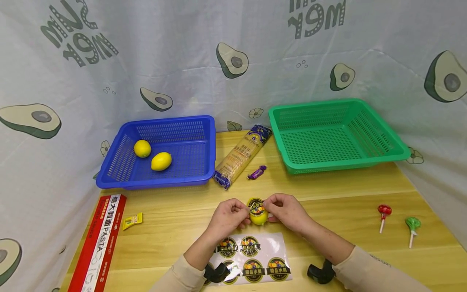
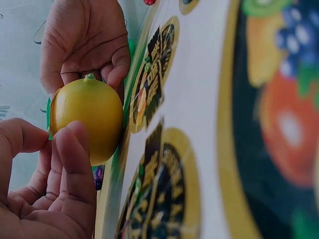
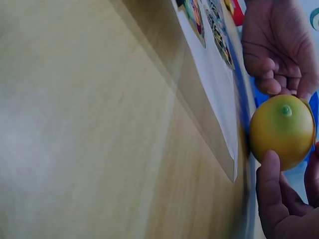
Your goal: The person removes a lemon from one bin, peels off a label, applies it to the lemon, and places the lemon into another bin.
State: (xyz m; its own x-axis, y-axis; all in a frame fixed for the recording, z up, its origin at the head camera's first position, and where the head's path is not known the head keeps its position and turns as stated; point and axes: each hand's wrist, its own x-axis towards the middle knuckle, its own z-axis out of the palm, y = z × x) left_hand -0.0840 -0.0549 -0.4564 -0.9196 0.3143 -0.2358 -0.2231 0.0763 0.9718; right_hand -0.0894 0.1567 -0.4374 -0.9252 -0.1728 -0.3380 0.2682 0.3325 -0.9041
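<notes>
A yellow lemon [image 1: 259, 218] sits between both hands just above the wooden table [image 1: 328, 211], with a round dark fruit sticker [image 1: 256, 206] lying on its top. My left hand [image 1: 245, 214] grips the lemon from the left, thumb on its near side. My right hand [image 1: 268, 209] holds it from the right, fingertips at the sticker's edge. In the left wrist view the lemon [image 2: 87, 117] fills the gap between the left thumb [image 2: 75, 149] and the right hand's fingers [image 2: 114, 67]. The right wrist view shows the lemon [image 3: 283, 130] with its stem nub.
A sticker sheet [image 1: 251, 255] lies just in front of the hands. At the back left a blue basket [image 1: 204, 162] holds two lemons [image 1: 161, 161]; a green basket [image 1: 339, 162] stands back right. Pasta pack [image 1: 242, 156], purple candy [image 1: 257, 172], red box [image 1: 100, 243], yellow sachet [image 1: 133, 220], two lollipops [image 1: 384, 211].
</notes>
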